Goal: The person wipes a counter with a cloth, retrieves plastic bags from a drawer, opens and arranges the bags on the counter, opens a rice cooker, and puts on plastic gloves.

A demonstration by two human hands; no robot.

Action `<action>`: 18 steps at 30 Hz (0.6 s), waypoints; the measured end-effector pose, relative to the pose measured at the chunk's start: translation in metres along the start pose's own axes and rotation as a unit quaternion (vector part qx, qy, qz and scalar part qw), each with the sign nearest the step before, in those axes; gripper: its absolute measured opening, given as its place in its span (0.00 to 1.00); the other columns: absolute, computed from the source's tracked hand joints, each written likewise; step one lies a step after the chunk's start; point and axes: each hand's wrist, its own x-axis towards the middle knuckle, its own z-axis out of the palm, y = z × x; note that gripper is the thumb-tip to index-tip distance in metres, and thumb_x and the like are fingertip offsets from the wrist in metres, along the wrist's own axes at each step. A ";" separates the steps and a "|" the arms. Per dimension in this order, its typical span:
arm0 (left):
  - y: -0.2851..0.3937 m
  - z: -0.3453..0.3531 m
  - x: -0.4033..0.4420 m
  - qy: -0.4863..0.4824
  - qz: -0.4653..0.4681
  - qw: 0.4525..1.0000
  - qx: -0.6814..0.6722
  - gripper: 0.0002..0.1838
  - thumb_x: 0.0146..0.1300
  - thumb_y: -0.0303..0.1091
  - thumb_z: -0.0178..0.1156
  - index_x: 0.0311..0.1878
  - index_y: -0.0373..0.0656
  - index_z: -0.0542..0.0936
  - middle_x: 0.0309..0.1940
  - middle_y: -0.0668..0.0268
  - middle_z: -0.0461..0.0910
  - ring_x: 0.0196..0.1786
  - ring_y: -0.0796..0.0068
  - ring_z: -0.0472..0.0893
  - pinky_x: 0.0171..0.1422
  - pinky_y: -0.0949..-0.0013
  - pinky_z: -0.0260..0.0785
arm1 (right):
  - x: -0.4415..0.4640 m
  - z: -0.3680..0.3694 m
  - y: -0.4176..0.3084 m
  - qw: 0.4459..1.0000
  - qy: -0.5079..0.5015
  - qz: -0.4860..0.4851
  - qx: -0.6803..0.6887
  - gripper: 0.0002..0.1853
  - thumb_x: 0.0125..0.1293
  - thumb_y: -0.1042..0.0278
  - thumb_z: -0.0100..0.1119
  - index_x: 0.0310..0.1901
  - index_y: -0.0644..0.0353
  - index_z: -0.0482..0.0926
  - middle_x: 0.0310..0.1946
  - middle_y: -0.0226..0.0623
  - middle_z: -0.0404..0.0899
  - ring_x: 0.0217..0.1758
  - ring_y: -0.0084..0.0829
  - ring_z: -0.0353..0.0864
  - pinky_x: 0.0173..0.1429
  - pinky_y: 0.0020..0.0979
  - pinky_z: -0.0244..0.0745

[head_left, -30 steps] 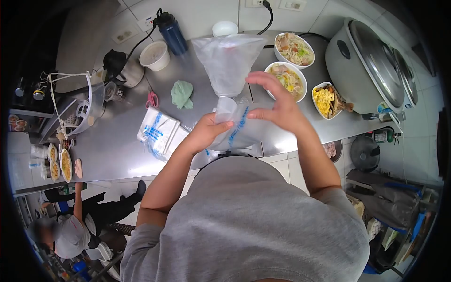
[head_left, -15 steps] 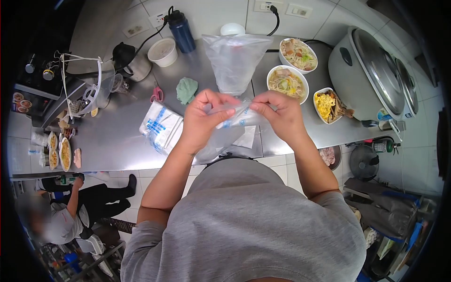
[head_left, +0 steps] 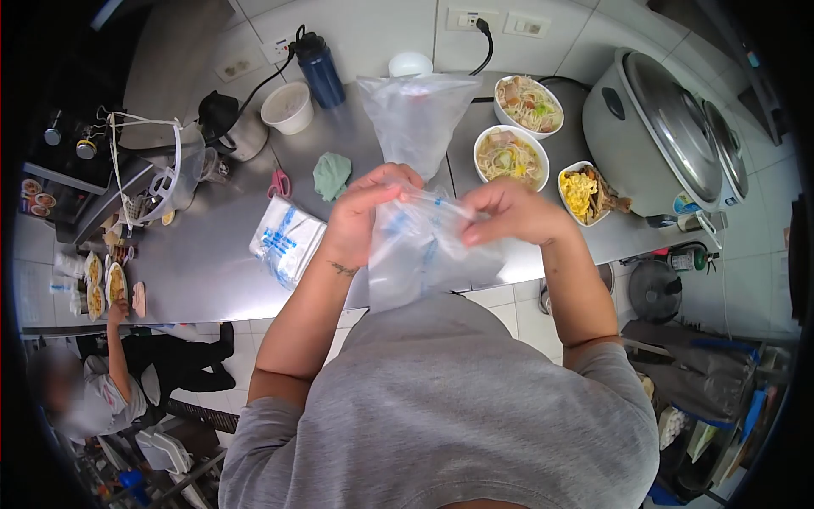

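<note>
A clear plastic bag with blue print [head_left: 407,271] hangs unfolded in front of my body. My left hand [head_left: 365,212] pinches its upper left edge between thumb and fingers. On the other side, my right hand [head_left: 521,212] grips the bag's right edge, its fingertips slightly blurred. Left of my left forearm lies a packet of folded bags with blue print [head_left: 287,242]. Beyond my hands stands another translucent bag [head_left: 415,119], upright and wide at the top. Just past my right hand is a bowl of noodle soup [head_left: 511,159].
A second noodle bowl [head_left: 529,106], a bowl with egg [head_left: 580,193] and a large rice cooker [head_left: 606,136] stand right. Left are pink scissors [head_left: 280,182], a green cloth [head_left: 332,176], a kettle [head_left: 242,136] and a blue bottle [head_left: 320,72]. A co-worker [head_left: 110,382] reaches toward plates.
The plastic bag has gone from bunched between my fingertips to spread open and hanging down. My hands have moved apart slightly. The co-worker's hand has reached up to the plates at left.
</note>
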 end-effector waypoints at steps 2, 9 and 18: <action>0.000 -0.014 0.002 -0.045 -0.028 0.995 -0.087 0.10 0.59 0.36 0.54 0.34 0.39 0.75 0.33 0.70 0.74 0.40 0.77 0.72 0.49 0.74 0.62 | 0.006 -0.009 0.001 0.990 0.014 -0.083 0.110 0.11 0.61 0.64 0.59 0.31 0.64 0.80 0.36 0.36 0.79 0.40 0.25 0.76 0.49 0.28 0.68; 0.053 -0.025 0.042 0.116 -0.059 0.986 -0.108 0.10 0.62 0.38 0.53 0.36 0.41 0.76 0.33 0.68 0.76 0.38 0.75 0.77 0.46 0.68 0.71 | 0.045 -0.047 -0.031 0.893 0.021 -0.158 0.422 0.14 0.64 0.67 0.52 0.45 0.70 0.74 0.39 0.43 0.78 0.40 0.32 0.80 0.45 0.32 0.77; -0.086 -0.160 0.059 0.315 -0.120 0.941 -0.032 0.14 0.61 0.26 0.46 0.48 0.37 0.76 0.39 0.59 0.79 0.40 0.64 0.80 0.48 0.63 0.73 | 0.119 -0.112 0.195 0.821 0.140 0.144 0.534 0.10 0.65 0.72 0.41 0.38 0.59 0.75 0.31 0.33 0.80 0.27 0.25 0.78 0.32 0.26 0.76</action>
